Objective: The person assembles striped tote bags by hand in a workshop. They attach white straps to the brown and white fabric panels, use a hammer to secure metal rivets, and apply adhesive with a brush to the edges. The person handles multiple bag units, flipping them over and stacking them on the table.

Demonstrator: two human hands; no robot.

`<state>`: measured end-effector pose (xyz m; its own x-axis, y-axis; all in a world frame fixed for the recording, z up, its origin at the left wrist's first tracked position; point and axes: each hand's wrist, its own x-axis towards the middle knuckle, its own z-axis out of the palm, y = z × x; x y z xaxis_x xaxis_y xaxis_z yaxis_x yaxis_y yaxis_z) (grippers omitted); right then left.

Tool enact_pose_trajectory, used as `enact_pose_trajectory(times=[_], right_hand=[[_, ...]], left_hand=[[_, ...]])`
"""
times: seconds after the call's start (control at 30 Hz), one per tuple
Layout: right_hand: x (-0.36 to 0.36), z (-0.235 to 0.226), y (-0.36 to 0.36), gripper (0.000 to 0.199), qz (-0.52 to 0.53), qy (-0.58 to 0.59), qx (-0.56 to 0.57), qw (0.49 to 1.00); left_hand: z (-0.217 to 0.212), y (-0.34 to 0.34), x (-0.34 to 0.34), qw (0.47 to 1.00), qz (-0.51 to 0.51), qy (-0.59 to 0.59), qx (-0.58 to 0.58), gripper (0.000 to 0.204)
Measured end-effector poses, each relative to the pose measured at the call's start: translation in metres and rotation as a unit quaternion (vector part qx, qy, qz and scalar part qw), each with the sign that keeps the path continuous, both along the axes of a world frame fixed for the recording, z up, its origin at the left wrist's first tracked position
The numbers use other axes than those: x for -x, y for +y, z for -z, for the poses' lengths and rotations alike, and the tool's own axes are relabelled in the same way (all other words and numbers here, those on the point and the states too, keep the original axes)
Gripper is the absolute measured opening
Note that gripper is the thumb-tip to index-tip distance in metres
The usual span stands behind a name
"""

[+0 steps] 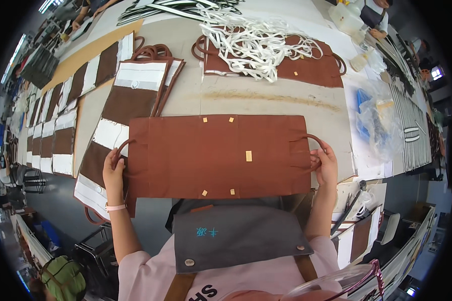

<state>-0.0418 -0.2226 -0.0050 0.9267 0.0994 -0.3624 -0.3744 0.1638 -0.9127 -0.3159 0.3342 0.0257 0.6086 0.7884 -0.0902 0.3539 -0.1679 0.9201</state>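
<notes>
A brown fabric bag piece (216, 155) lies flat on the worktable (266, 98) in front of me, with small tan tabs on it and a loop handle at each end. My left hand (114, 173) grips its left edge by the handle. My right hand (325, 163) holds the right edge, fingers on the right loop handle (314, 138).
Left of the piece lies a stack of brown-and-white bag panels (130, 98), with more in a row (55, 130) further left. A tangle of white straps (256, 45) rests on brown pieces at the back. Clear plastic bags (379, 120) and tools (351, 200) lie to the right. Other people work far off.
</notes>
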Motion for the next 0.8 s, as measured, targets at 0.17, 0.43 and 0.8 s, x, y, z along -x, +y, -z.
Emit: enact_pose_trajectory(times=[0.17,0.43,0.8], right_hand=[[-0.005,-0.023,-0.023,0.032,0.056,-0.088,0.049,0.993],[-0.011,-0.032,-0.087,0.029,0.155,-0.108,0.089,0.978],[-0.005,-0.002,-0.087,0.027,0.089,-0.104,0.444,0.885]], left_hand=[[-0.022,-0.017,-0.021,0.997,0.024,-0.023,0.074,0.032],[0.007,-0.056,-0.065,0.984,0.162,0.024,-0.075,0.027],[-0.003,-0.070,-0.066,0.927,0.164,0.211,-0.264,0.025]])
